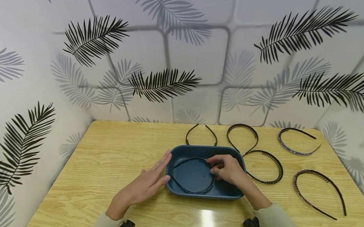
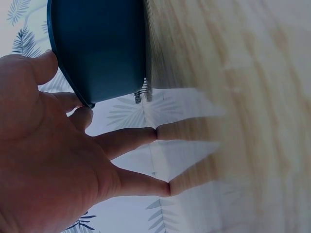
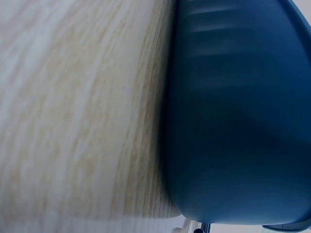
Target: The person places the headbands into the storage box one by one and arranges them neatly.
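Observation:
A dark blue rectangular bin stands on the wooden table, with a thin black toothed headband lying inside it, its open ends toward the left. My right hand reaches over the bin's right side and pinches the headband's curved part between thumb and fingers. My left hand touches the left end of the bin with outstretched fingers. In the left wrist view, thumb and forefinger lie at the bin's rim while the other fingers spread toward the tabletop. The right wrist view shows only the bin's outer wall; the right hand is hidden there.
Behind the bin lies a black headband. To the right are two black toothed headbands overlapping each other, a blue glittery headband and a pinkish sparkly headband. A leaf-patterned wall borders the table's back edge.

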Available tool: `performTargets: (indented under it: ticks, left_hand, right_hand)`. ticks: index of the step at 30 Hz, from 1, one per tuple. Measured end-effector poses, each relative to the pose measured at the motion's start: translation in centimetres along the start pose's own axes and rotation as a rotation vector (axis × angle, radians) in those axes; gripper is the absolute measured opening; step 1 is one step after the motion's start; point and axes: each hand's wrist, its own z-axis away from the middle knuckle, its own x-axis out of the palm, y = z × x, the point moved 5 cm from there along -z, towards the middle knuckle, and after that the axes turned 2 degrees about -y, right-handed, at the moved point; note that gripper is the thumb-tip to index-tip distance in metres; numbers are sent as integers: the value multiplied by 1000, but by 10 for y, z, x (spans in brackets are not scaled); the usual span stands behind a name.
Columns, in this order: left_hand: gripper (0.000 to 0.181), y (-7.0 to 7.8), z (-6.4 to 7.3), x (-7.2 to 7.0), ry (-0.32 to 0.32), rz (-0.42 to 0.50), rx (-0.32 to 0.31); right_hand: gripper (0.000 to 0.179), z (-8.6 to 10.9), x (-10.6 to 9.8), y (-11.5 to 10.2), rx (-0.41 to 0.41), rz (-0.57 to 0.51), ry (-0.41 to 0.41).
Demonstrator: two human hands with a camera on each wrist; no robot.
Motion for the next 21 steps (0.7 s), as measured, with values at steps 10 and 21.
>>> performTargets:
  ticks: [10, 21]
  left_hand:
    - [68, 1, -1, 0, 5, -7, 4]
    - [69, -1, -1, 1, 0, -4, -2]
  right_hand:
    - [31, 2, -1, 0, 7, 8, 11]
    - [27, 0, -4, 0, -39, -21, 39]
